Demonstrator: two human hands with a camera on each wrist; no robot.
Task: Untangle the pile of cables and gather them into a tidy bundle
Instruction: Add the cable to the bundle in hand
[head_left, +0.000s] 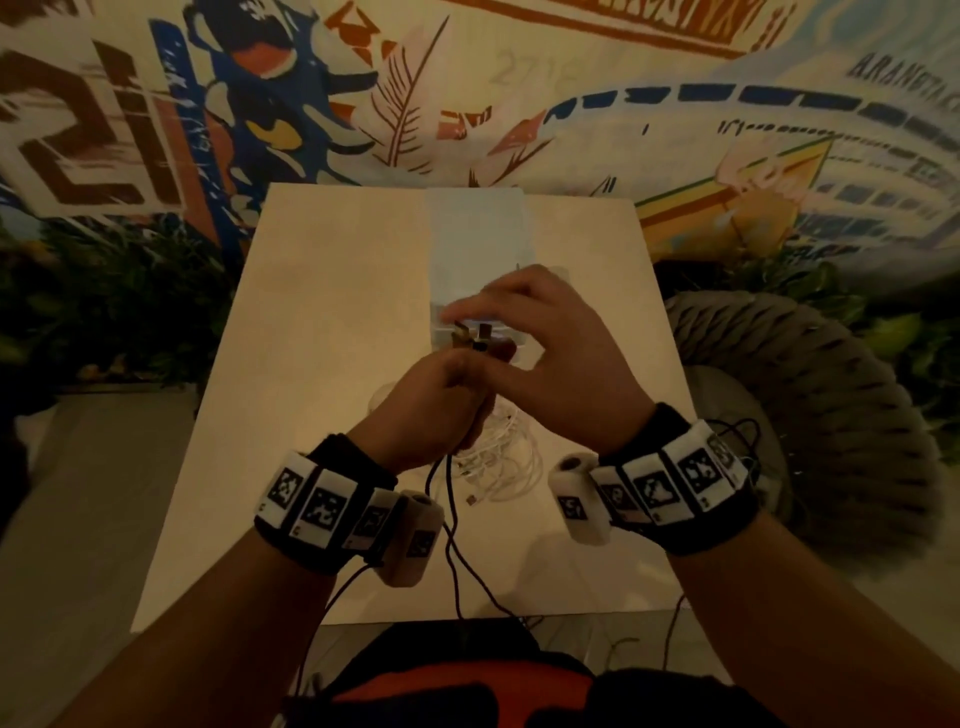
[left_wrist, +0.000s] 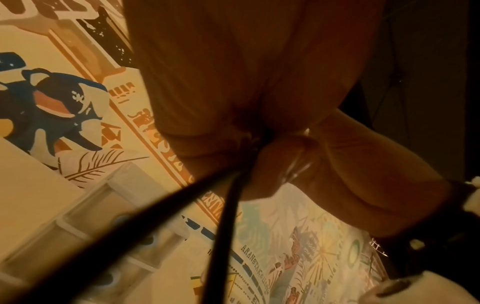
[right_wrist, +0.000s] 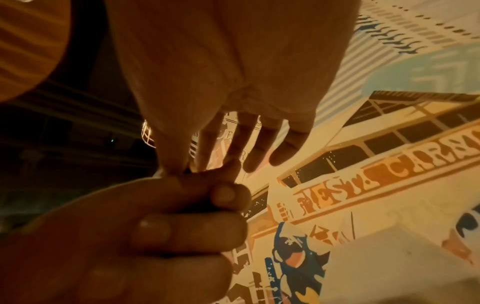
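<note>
My left hand (head_left: 441, 400) is a fist above the table, gripping a black cable (head_left: 451, 519) whose strands hang toward my lap. The strands cross the left wrist view as the black cable (left_wrist: 226, 226) leaving the left hand (left_wrist: 246, 148). My right hand (head_left: 524, 332) pinches the cable's dark plug end (head_left: 475, 338) just above that fist, its other fingers spread. In the right wrist view, the right hand (right_wrist: 182, 164) meets the left hand (right_wrist: 161, 222) with thumb and forefinger. A loose pile of white cables (head_left: 501, 460) lies on the table beneath both hands.
The pale table (head_left: 322, 338) carries a clear plastic organiser (head_left: 478, 244) at its far middle, also seen as the clear organiser (left_wrist: 85, 222). A woven chair (head_left: 810, 395) stands close on the right. Plants and a painted wall surround the table.
</note>
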